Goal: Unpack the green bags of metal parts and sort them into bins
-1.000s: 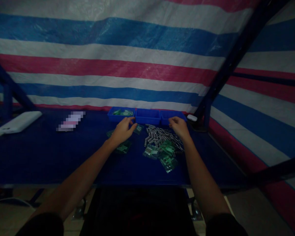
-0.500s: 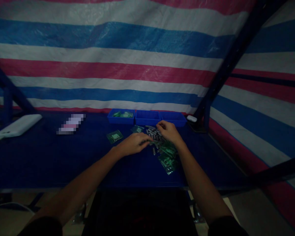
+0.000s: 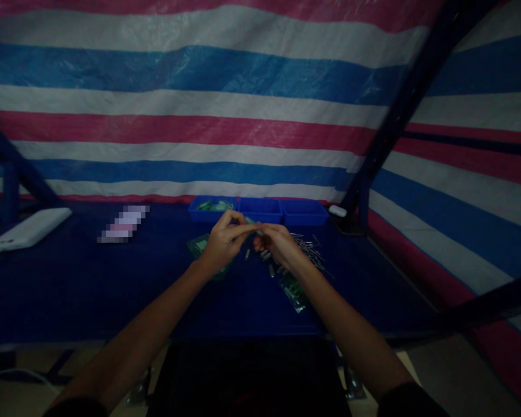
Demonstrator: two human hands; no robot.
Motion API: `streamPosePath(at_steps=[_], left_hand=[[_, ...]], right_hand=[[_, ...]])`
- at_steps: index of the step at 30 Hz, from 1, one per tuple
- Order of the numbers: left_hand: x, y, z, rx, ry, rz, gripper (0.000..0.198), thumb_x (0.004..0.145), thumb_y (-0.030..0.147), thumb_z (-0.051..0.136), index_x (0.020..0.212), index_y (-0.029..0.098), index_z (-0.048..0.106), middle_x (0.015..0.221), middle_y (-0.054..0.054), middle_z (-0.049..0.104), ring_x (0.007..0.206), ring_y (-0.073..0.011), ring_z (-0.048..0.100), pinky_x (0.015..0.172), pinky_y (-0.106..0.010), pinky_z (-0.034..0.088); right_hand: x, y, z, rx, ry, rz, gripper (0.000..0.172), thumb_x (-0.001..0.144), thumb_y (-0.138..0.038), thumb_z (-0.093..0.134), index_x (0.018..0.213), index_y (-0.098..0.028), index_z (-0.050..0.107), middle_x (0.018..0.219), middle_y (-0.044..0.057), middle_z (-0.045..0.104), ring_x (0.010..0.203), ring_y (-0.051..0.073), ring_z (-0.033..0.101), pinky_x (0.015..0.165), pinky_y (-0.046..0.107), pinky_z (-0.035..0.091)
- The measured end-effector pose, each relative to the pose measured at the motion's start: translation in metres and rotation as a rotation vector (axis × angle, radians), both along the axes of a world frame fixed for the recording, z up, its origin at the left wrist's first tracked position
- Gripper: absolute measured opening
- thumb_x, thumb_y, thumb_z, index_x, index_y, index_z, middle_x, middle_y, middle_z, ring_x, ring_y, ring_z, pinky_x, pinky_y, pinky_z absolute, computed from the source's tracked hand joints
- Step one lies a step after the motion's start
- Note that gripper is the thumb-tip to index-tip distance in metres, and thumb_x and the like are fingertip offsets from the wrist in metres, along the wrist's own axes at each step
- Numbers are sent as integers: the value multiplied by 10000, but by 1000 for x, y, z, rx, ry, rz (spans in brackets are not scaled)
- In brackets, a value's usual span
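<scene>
1. Middle bin (image 3: pixel 267 211): blue, between the left bin (image 3: pixel 212 218), with green packets (image 3: pixel 216 205) inside, and the right bin (image 3: pixel 304 220).
2. Left hand (image 3: pixel 224 240): before the middle bin, pinching a pale piece (image 3: pixel 249 220), too blurred to identify.
3. Right hand (image 3: pixel 278 243): before the middle bin, fingertips meeting the left's.
4. Cylinders (image 3: pixel 271 270): before the middle bin, partly hidden by the right hand.
5. Rods (image 3: pixel 310 250): right of and before the middle bin.
6. White case (image 3: pixel 337 211): right of the middle bin.
7. White slab (image 3: pixel 31 227): well left of the middle bin.

no readable text or numbers
</scene>
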State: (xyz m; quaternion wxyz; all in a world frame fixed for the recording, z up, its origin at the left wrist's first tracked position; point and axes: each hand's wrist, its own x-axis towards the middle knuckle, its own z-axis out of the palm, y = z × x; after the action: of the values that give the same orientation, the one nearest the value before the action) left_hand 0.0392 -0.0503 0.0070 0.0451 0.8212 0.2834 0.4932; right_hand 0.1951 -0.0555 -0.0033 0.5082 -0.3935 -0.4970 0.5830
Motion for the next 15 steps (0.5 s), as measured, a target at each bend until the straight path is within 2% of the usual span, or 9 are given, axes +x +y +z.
streamPosePath(at_steps=[4, 7, 9, 11, 13, 15], left_hand=[[-1, 5, -3, -98, 87, -33, 196, 805, 273, 510, 917, 220, 662, 931, -56, 486, 882, -157, 490, 779, -308, 427], [-7, 8, 1, -240, 40, 16, 257, 799, 369, 499, 886, 192, 665, 949, -61, 506, 912, -177, 493, 828, -321, 404], [-11, 10, 5, -410, -44, 26, 369, 833, 433, 406, 843, 172, 667, 861, -58, 542, 834, -171, 513, 763, -296, 416], [-14, 11, 7, -615, -137, 18, 475, 846, 483, 324, 790, 150, 659, 703, -45, 549, 697, -154, 512, 644, -260, 413], [-14, 13, 6, -783, -208, -7, 440, 813, 500, 384, 754, 143, 635, 594, -20, 522, 581, -129, 475, 542, -228, 375], [-13, 15, 3, -854, -248, -45, 306, 750, 446, 517, 745, 152, 601, 579, 5, 510, 540, -108, 449, 507, -208, 347]], right_hand=[[9, 5, -2, 125, -11, -155, 271, 616, -377, 639, 758, -181, 518, 632, -22, 593, 520, 108, 549, 480, 208, 396], [11, 5, -3, 376, -267, -300, 225, 669, -329, 585, 836, -203, 501, 664, -28, 589, 575, 122, 549, 547, 233, 425], [10, 2, -3, 550, -470, -358, 155, 706, -280, 543, 841, -206, 522, 697, -13, 597, 625, 137, 557, 602, 255, 439], [6, -2, -4, 716, -611, -346, 93, 719, -207, 512, 802, -204, 554, 799, 20, 617, 756, 163, 573, 710, 294, 448], [3, -5, -4, 847, -688, -313, 124, 706, -139, 494, 770, -205, 578, 956, 51, 603, 928, 189, 545, 830, 343, 422], [1, -6, -6, 908, -737, -319, 182, 695, -99, 483, 779, -209, 600, 1114, 65, 535, 1065, 202, 476, 908, 378, 380]])
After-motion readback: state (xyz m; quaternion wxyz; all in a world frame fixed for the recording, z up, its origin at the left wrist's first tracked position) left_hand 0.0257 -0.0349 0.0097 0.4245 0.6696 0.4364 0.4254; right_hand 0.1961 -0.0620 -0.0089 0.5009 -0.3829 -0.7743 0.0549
